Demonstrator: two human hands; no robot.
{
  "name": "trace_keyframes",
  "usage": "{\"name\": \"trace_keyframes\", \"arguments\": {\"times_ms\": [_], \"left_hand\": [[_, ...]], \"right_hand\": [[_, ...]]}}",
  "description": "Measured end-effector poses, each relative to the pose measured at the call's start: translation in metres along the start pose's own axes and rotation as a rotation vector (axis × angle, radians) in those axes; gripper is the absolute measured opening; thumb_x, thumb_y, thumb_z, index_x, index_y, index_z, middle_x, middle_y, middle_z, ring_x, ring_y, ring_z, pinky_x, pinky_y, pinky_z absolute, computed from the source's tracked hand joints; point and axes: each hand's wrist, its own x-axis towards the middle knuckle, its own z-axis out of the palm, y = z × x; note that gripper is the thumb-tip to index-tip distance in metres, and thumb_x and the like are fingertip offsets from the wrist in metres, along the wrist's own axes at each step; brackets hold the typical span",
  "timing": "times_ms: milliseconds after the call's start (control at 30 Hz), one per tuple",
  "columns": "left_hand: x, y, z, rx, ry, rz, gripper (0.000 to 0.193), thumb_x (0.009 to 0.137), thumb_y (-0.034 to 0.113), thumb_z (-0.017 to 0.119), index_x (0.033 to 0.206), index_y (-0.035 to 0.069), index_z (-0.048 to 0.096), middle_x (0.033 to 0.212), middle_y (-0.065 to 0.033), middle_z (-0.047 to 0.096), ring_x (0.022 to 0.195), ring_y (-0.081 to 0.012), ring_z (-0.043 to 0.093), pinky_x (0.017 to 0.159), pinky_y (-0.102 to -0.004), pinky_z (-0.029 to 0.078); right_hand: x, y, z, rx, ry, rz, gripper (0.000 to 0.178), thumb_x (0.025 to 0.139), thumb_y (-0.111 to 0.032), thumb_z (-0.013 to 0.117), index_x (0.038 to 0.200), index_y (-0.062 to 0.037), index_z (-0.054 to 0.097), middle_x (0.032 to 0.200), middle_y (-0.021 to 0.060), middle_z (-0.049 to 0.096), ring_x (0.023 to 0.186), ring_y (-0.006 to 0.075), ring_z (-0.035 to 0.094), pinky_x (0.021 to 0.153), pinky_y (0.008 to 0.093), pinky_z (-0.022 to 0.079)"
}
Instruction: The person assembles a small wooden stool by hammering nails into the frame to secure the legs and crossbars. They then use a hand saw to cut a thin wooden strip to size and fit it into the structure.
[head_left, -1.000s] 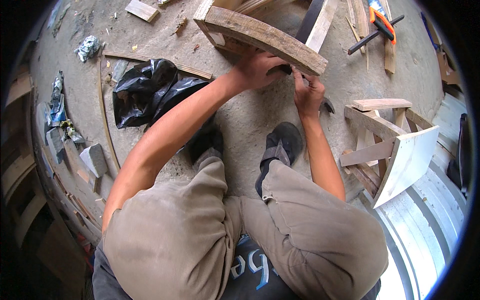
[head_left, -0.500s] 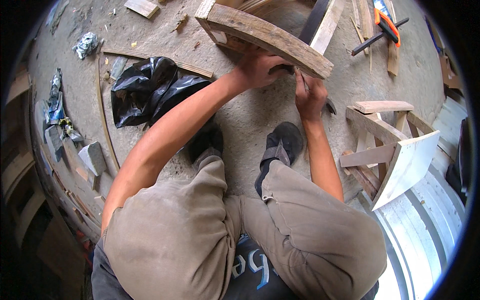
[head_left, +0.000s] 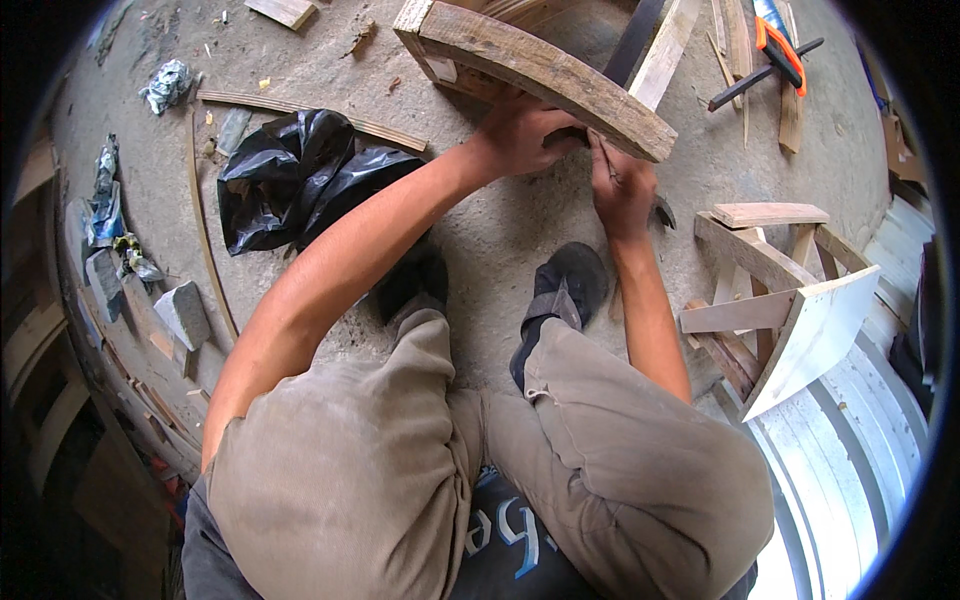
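Knees (head_left: 330, 460) in brown trousers (head_left: 630, 460) loom largest, with pale ridged sheets (head_left: 840, 450) away to the near right of the wooden frame (head_left: 545, 75). Dark shoes (head_left: 570, 285) now, planted on the concrete floor (head_left: 480, 300) on the frame's near side. A second assembly (head_left: 755, 253) of planks, white panel (head_left: 825, 325) attached, sits at the frame's right and nearer than it. On the frame's near left, a crumpled black plastic bag (head_left: 280, 180), partly behind the left forearm (head_left: 340, 240).

And here's the action, right at the frame! The right hand (head_left: 622, 185) is under its near edge, thumb and fingers drawn together; whether anything is pinched between them, I can't tell. Below the frame, beside that hand, a dark curved tip (head_left: 663, 212) peeks out. The left hand (head_left: 525, 135) curls its fingers at the frame's underside, its grip too hidden to call.

The frame itself, bowed beam (head_left: 580, 95) facing us, is just beyond both hands. Farther out on its right, an orange-and-black handle (head_left: 784, 58) over a dark bar (head_left: 738, 88); far left of it, a short wood block (head_left: 283, 12).
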Motion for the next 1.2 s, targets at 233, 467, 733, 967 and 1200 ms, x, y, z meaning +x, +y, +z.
{"name": "trace_keyframes", "arguments": {"times_ms": [233,467,733,967,1200], "left_hand": [[0.004,0.001,-0.002,-0.043,-0.040,-0.002,0.031,0.074,0.013,0.079,0.105,0.011,0.073,0.107,-0.0097,0.070,0.103,-0.0322,0.065,0.090,-0.0423,0.050],[0.010,0.009,-0.027,0.027,-0.253,0.004,0.041,0.079,0.015,0.076,0.117,0.007,0.066,0.109,-0.0154,0.069,0.104,-0.0355,0.064,0.091,-0.0437,0.050],[0.034,0.067,-0.090,0.091,-0.748,-0.203,0.036,0.089,0.021,0.072,0.119,0.005,0.062,0.116,-0.0187,0.064,0.115,-0.0388,0.059,0.102,-0.0456,0.044],[0.014,0.032,-0.040,0.097,-0.419,-0.219,0.038,0.088,0.021,0.070,0.120,0.002,0.062,0.117,-0.0220,0.066,0.111,-0.0420,0.061,0.096,-0.0487,0.048],[0.009,0.032,-0.001,-0.134,-0.122,-0.267,0.023,0.088,0.011,0.072,0.110,0.003,0.071,0.109,-0.0171,0.071,0.105,-0.0339,0.067,0.091,-0.0397,0.051]], "right_hand": [[-0.004,0.006,0.010,0.052,0.058,-0.005,0.019,0.087,-0.003,0.070,0.105,-0.0017,0.073,0.106,0.0198,0.071,0.100,0.0382,0.067,0.088,0.0428,0.053],[-0.011,0.009,0.009,0.055,0.004,0.074,0.019,0.087,-0.004,0.071,0.105,-0.0014,0.073,0.107,0.0200,0.070,0.100,0.0387,0.067,0.087,0.0428,0.053],[-0.012,0.006,0.017,0.105,0.054,0.140,0.017,0.084,-0.007,0.074,0.101,-0.0043,0.074,0.109,0.0156,0.064,0.098,0.0348,0.066,0.082,0.0413,0.053],[-0.008,0.000,0.016,0.182,0.143,0.137,0.019,0.077,0.003,0.074,0.095,-0.0028,0.069,0.105,0.0135,0.063,0.094,0.0321,0.066,0.080,0.0395,0.054],[-0.011,0.003,0.013,0.251,0.175,0.164,0.026,0.075,0.007,0.071,0.098,-0.0035,0.068,0.101,0.0127,0.064,0.091,0.0315,0.066,0.077,0.0391,0.055]]}}
